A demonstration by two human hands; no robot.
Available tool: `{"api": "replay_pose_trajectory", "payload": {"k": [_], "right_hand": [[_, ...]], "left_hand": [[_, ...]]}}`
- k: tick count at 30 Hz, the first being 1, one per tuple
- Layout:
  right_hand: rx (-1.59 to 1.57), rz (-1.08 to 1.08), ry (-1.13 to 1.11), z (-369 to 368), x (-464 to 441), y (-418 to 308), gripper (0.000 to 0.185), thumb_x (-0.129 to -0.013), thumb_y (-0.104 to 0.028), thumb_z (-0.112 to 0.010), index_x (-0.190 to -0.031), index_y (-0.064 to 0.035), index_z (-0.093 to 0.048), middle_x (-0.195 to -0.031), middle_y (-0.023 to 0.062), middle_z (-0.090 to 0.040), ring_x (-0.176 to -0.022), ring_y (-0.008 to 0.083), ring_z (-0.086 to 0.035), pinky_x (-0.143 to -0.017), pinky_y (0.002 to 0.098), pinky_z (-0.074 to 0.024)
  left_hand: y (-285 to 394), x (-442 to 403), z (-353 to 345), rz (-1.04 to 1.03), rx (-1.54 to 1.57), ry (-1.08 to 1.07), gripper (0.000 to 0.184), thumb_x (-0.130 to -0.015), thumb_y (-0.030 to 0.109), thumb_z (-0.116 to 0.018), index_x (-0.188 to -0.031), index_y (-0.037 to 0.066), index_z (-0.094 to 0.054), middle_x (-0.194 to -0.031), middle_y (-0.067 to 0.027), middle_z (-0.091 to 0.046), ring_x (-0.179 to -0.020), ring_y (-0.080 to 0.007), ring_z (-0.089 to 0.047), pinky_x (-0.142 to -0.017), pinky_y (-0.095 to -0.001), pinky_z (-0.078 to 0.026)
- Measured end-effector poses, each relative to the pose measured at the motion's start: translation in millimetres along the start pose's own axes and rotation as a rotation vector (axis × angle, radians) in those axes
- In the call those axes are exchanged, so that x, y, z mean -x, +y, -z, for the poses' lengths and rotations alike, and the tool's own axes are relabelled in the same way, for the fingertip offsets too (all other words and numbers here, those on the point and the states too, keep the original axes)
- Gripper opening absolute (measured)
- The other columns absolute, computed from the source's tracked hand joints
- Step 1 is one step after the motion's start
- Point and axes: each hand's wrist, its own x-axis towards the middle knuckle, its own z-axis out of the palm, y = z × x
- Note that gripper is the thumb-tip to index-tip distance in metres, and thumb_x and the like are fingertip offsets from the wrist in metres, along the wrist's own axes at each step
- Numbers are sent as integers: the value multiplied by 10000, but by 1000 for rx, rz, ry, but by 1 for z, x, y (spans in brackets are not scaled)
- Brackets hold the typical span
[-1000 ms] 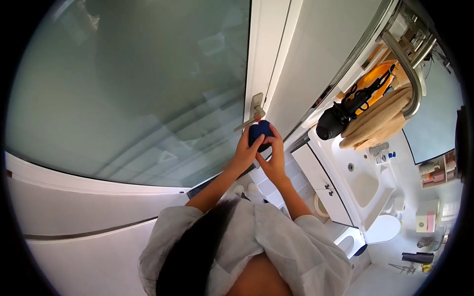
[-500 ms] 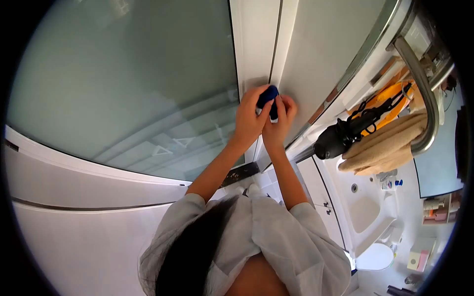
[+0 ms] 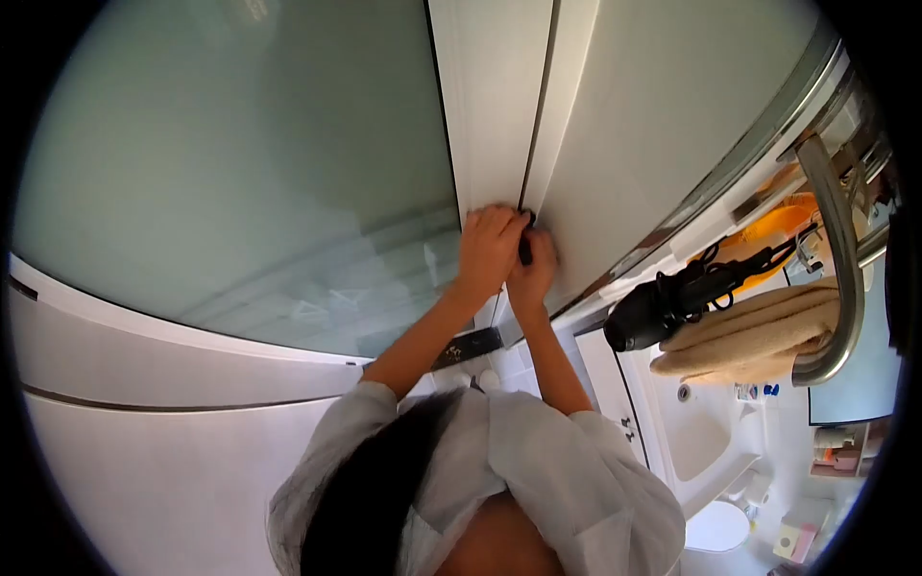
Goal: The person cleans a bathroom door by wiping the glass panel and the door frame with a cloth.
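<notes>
My left hand (image 3: 488, 248) is at the white door frame (image 3: 495, 106), its fingers curled and their tips out of sight. Close beside it, my right hand (image 3: 535, 272) has its fingers bent around a small dark, nearly black object (image 3: 525, 250). Only a narrow part of that object shows between the two hands, so its kind is unclear. Whatever lies under my left palm is hidden. Both hands are by the vertical seam where the frame meets a pale panel (image 3: 634, 134).
A frosted glass panel (image 3: 288, 154) fills the left. On the right are a black hair dryer (image 3: 643, 312), a beige towel (image 3: 749, 336) and a curved metal rail (image 3: 845, 288). Lower right stand a white washbasin (image 3: 701, 442) and a toilet (image 3: 715, 526).
Both hands have moved lower in the view. The dark blue rounded object seen in the left hand is now covered by it. The view has shifted slightly.
</notes>
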Motion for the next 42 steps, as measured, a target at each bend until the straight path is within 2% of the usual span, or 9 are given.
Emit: {"api": "replay_pose_trajectory", "payload": {"k": [4,7,12,16,24,27,31,33,42], "right_hand": [[-129,-60,133,3,-39,-51,248,-681,-3,-653,-905,-8,-546,-880,145,-575,-775,304,-573,-676,347,-467],[-97,198,167,-3,-34,-30,199,-673,23,-641,-846,-12,-549,-847,142,-580,-723,308,-580,-628,342,-472],[-39,48,38,-6,0,-5,179,-683,15,-643,-826,-16,-539,-784,131,-560,-671,296,-577,-592,345,-465],[-118,44,222,-7,-31,-25,196,-715,-41,-666,-857,-19,-532,-761,120,-560,-611,251,-566,-567,321,-458],[16,-139,136,-19,25,20,129,-736,-38,-646,-808,-27,-539,-706,116,-565,-607,240,-564,-551,313,-455],[-64,-113,189,-11,-8,-19,125,-734,-28,-642,-791,-25,-530,-688,118,-558,-578,236,-549,-532,311,-443],[-89,-17,244,-16,-13,-13,121,-734,-12,-632,-771,-24,-518,-660,116,-544,-548,226,-528,-516,302,-428],[-71,-88,242,-23,6,2,126,-729,-1,-630,-762,-22,-510,-643,117,-535,-547,223,-524,-514,296,-425],[-60,-96,256,-21,-1,-5,117,-721,1,-620,-748,-21,-507,-643,122,-539,-544,222,-523,-520,302,-427]], "left_hand": [[2,-38,31,-64,-76,246,189,-700,116,-584,-886,94,-608,-832,15,-553,-814,-141,-521,-726,-304,-317],[-2,-25,33,-51,-113,149,174,-677,126,-607,-851,134,-621,-838,56,-576,-790,-105,-518,-685,-300,-259],[-3,7,8,-58,-180,104,177,-645,155,-623,-819,173,-644,-818,103,-585,-760,-71,-510,-674,-306,-223],[7,-32,22,-67,-160,162,172,-653,158,-607,-819,177,-648,-857,117,-588,-806,-59,-502,-685,-307,-210],[-10,29,-7,-92,-158,-169,229,-660,154,-607,-885,174,-646,-832,89,-595,-770,-106,-541,-678,-311,-349],[-3,-3,15,-55,-78,47,225,-650,154,-614,-873,168,-642,-785,73,-592,-715,-123,-548,-681,-306,-360],[-6,-8,17,-54,-65,82,209,-641,143,-622,-849,155,-639,-763,59,-594,-615,-137,-544,-593,-280,-384],[-4,10,14,30,-63,-89,166,-656,126,-629,-820,148,-640,-744,45,-589,-546,-152,-531,-493,-270,-387],[-5,7,12,127,7,-40,130,-687,102,-627,-808,149,-641,-728,11,-592,-538,-195,-559,-478,-300,-441]]}}
